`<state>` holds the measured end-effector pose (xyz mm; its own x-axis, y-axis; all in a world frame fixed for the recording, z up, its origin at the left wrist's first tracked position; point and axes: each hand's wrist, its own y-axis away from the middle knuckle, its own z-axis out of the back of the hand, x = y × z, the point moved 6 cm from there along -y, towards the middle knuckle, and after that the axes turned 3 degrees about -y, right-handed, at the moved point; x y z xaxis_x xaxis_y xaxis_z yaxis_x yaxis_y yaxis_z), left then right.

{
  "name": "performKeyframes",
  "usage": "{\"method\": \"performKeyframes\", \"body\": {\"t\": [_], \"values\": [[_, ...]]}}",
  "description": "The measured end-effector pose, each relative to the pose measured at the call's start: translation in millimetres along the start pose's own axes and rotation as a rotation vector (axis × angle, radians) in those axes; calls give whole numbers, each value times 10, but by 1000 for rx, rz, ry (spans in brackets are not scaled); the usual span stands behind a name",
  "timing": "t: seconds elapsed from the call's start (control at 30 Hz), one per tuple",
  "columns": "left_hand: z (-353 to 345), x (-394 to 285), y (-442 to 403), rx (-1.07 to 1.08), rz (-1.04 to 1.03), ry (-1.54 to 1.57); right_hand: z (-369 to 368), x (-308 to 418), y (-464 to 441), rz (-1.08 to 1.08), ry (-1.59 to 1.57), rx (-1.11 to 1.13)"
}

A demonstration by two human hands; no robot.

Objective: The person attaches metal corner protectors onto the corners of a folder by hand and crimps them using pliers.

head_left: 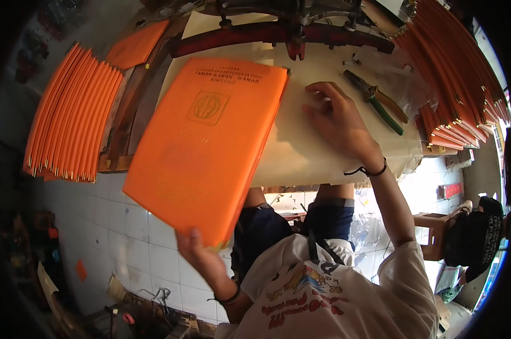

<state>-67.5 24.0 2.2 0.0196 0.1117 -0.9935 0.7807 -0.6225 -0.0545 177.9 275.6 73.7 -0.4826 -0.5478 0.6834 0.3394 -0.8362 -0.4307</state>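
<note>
An orange folder (pixel 204 141) with dark printed lines and a square emblem on its cover is held up, tilted, in front of the table. My left hand (pixel 202 257) grips its lower corner, thumb on the cover and the other fingers hidden behind. To the right of the folder, my right hand (pixel 341 121) hovers over the table sheet (pixel 301 152), apart from the folder, fingers loosely curled and spread with nothing visible in them. Pliers (pixel 374 100) with green and orange-brown handles lie on the sheet just beyond that hand.
Stacked orange folders (pixel 74 116) stand at the left, and a larger stack (pixel 456 68) fills the right. A single orange folder (pixel 137 45) lies at the back left. Over the table's far side spans a dark red metal frame (pixel 289 37). A wooden stool (pixel 429 236) stands at the right.
</note>
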Motion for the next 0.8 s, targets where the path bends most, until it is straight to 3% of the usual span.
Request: {"method": "performKeyframes", "body": {"t": [0.1,0.2,0.33,0.43,0.53,0.6,0.7,0.8], "values": [[382,71,-135,-104,93,-21,21,-14,-87,-17,58,110],[550,46,-224,-174,-20,19,-45,-7,-173,42,90,239],[680,1,-379,168,1,258,-149,69,-363,282,52,340],[821,74,-500,-67,58,138,-194,46,-522,157,-12,488],[884,33,-620,-37,78,259,-328,-45,-557,66,-213,508],[907,40,-665,-67,91,335,-356,-50,-580,159,-248,488],[903,13,-689,-34,69,85,-365,-41,-583,179,-274,481],[846,-39,-695,-77,83,74,-363,-26,-590,164,-284,489]]}}
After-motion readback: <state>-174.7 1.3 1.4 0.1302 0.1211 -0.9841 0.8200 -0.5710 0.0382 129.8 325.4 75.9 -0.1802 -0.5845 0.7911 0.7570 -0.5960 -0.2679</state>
